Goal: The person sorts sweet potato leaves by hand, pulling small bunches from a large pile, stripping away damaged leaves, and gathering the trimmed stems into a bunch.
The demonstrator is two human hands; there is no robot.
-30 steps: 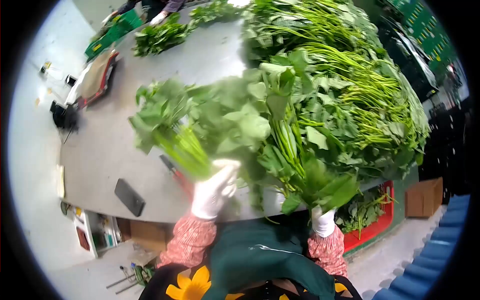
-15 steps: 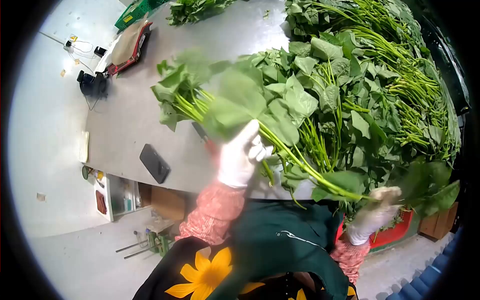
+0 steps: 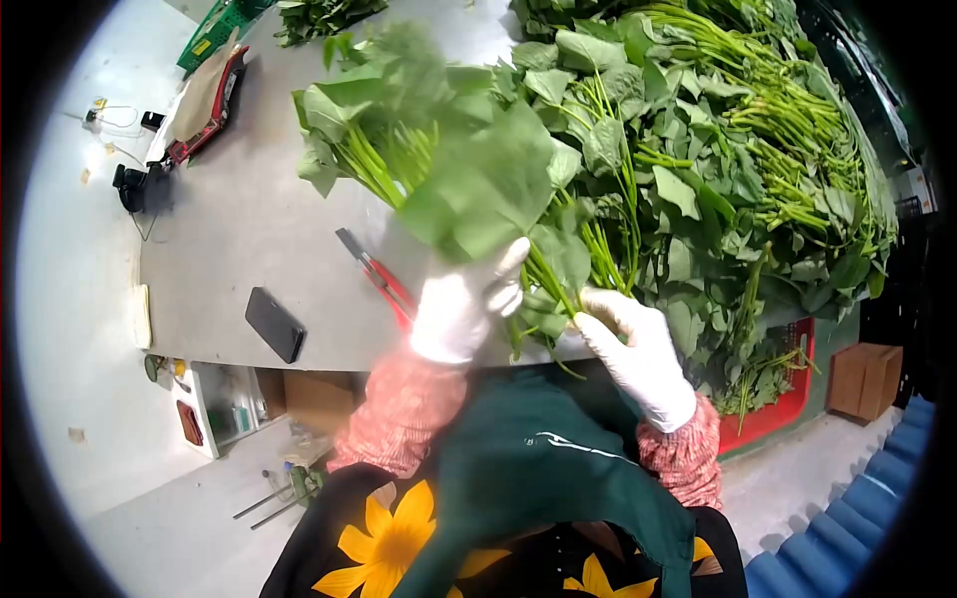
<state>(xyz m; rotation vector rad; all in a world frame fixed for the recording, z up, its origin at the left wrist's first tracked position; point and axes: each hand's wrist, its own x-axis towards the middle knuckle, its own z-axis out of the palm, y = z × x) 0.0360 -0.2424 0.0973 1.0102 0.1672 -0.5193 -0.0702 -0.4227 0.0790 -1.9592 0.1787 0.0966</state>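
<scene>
My left hand (image 3: 461, 309), in a white glove, is closed around a bunch of leafy green stems (image 3: 374, 171). Large leaves hang over its fingers, partly blurred. Lower down, my gloved right hand (image 3: 638, 349) pinches the stem ends of that bunch between thumb and fingers. Just left of my left hand, a red-handled tool with a dark blade (image 3: 374, 271) lies on the metal table (image 3: 239, 229); its lower end is hidden. A big heap of the same greens (image 3: 698, 149) spreads to the right of both hands.
A black phone (image 3: 275, 325) rests near the table's front edge. Further back are a red-framed tray-like object (image 3: 211, 115), a green crate (image 3: 211, 35) and more greens (image 3: 319, 15). Below the table at right stand a red basket (image 3: 793, 404) with leaf pieces and a cardboard box (image 3: 865, 381).
My right hand has come from the far right, above the red basket, inward to the stems beside my left hand. Greens it had there are gone from it. The red-handled tool shows more.
</scene>
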